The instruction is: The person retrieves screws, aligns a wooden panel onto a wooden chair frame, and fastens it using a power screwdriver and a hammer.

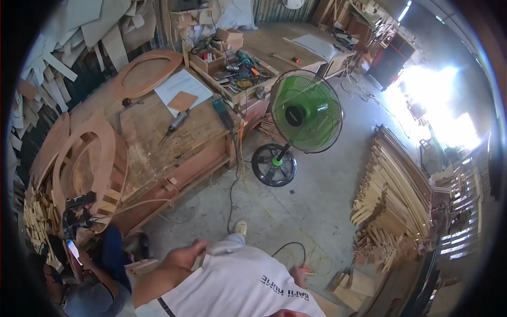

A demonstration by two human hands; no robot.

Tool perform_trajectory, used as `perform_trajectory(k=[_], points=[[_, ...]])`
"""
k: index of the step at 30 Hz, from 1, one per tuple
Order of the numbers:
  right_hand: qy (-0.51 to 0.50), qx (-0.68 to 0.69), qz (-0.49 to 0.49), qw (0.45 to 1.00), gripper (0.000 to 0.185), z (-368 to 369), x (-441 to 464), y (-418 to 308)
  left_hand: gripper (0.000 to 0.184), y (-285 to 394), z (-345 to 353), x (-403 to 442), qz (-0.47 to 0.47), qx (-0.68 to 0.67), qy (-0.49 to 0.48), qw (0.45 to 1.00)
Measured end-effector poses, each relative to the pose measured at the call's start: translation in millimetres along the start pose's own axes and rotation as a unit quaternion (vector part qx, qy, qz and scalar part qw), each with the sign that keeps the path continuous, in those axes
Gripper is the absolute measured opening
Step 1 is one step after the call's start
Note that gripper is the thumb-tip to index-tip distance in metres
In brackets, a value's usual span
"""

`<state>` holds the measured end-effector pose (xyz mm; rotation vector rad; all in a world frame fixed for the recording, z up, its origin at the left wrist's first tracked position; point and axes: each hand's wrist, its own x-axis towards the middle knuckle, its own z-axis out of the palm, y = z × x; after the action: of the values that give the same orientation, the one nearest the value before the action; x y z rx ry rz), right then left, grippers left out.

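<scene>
My left hand (189, 255) is low in the view, beside the white shirt (232, 280) I wear. Its fingers are partly hidden, so whether it is open or closed does not show. Only a small part of my right hand (299, 276) appears past the shirt's right edge. Near it are a red piece (306, 270) and a dark cable (288, 244) on the floor; contact cannot be made out. My shoe (241, 227) shows ahead of the shirt.
A green standing fan (306, 111) is ahead. To the left, a workbench (142, 127) bears oval wooden frames (148, 74), power tools (177, 122) and a toolbox (237, 79). Stacked wood strips (391, 185) line the right. At lower left, another person (92, 296) holds a phone (74, 252). Cables cross the floor.
</scene>
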<state>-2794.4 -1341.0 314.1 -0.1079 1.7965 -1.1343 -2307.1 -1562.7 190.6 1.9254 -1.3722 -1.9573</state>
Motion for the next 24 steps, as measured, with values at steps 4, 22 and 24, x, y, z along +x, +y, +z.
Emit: perform_trajectory(k=[4, 22, 24], points=[[-0.005, -0.114, 0.084, 0.99, 0.026, -20.2, 24.1, -12.4, 0.055, 120.3, 11.4, 57.4, -0.016, 0.066, 0.107, 0.992], [-0.125, -0.111, 0.089, 0.982, 0.031, 139.2, 272.4, -317.5, 0.028, 310.8, 40.7, 19.5, -0.061, -0.36, 0.311, 0.877], [-0.121, -0.133, 0.107, 0.978, 0.032, 145.4, 282.9, -311.6, 0.027, 304.2, 36.7, 33.9, -0.054, -0.379, 0.325, 0.865]])
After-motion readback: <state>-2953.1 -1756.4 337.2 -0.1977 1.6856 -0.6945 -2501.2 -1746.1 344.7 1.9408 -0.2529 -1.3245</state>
